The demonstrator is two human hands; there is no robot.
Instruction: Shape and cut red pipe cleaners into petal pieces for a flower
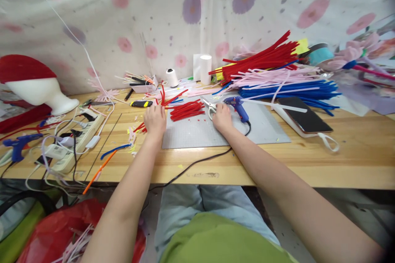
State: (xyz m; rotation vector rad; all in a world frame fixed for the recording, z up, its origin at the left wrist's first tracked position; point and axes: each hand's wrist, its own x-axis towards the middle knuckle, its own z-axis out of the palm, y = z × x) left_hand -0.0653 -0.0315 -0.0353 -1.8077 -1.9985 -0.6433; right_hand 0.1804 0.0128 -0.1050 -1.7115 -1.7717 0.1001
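Note:
My left hand point(155, 120) is closed at the left edge of a grey cutting mat point(197, 136), with red pipe cleaners point(163, 98) sticking up from its fingers. My right hand point(222, 117) has its fingers curled round the white handles of a pair of scissors point(210, 105), whose blades point up and left. Between the hands lies a pile of short cut red pipe cleaners point(187, 110). Just right of the scissors, a blue glue gun point(238, 107) rests on the mat, its black cord running under my right forearm.
Bundles of long red point(262, 59), pink and blue pipe cleaners point(290, 92) lie behind at right, near a phone point(305, 114). At left are a power strip point(78, 141) with tangled cables, another glue gun point(20, 146) and a white mannequin head point(37, 90). A yellow-black cutter point(141, 103) lies behind.

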